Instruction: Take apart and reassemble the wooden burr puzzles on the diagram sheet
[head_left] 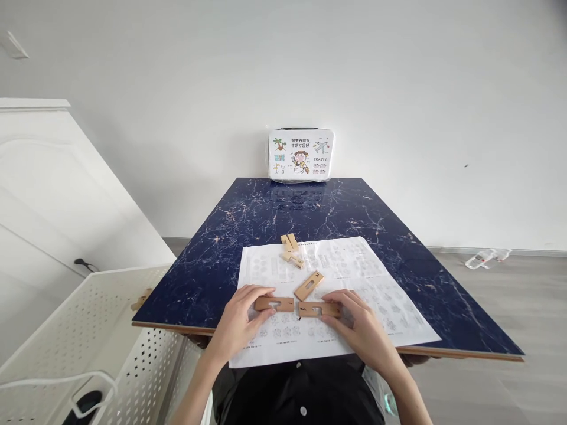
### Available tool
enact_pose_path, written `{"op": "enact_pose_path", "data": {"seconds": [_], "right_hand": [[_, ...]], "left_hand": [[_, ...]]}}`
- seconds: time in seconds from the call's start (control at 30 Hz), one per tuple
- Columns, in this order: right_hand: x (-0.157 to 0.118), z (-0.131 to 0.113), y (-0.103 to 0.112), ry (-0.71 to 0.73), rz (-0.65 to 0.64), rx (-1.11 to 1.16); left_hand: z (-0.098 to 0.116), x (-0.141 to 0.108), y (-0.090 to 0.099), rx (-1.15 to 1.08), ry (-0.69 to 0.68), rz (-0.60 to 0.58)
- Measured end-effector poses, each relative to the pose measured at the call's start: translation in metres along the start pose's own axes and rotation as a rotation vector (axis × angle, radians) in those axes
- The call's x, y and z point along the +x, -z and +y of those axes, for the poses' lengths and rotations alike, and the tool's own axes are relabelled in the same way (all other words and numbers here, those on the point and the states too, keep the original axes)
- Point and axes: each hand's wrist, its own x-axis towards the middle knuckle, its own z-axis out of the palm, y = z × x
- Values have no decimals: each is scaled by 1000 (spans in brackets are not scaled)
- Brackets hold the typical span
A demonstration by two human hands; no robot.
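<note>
My left hand (245, 319) pinches the left end of a flat wooden puzzle piece (283, 304) with a cut-out, marked with what looks like a 1. Its neighbour, a second wooden puzzle piece (309, 309) with a dark mark and a notch, is gripped at its right end by my right hand (354, 321). The two pieces lie in line over the paper, with a narrow gap between them. Just beyond them rests a slotted wooden piece (310, 285) marked 2. Farther off, several smaller wooden pieces (293, 260) sit near the top edge of the printed instruction sheet (372, 283).
Under the sheet is a blue marbled tabletop (354, 215). A white illustrated case (300, 154) stands at its far edge against the wall. On the left are a white perforated basket (133, 348) and a white cable (57, 381); plastic bottles (487, 258) lie on the floor to the right.
</note>
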Motion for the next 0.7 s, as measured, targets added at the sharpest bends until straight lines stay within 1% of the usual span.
{"op": "enact_pose_path", "data": {"seconds": [0.2,0.53,0.63,0.7], "right_hand": [[0,-1,0,-26,-21,-9],[1,-2,-1,9,-18,-36],[1,-3,-3,28,9,-54],[0,-3,-3,35,25,-52]], "left_hand": [[-2,2,-3,123,-1,61],[-2,8,-7,221,-16,89],[-3,14,-9,276,11,126],[-1,22,-10,323,27,157]]}}
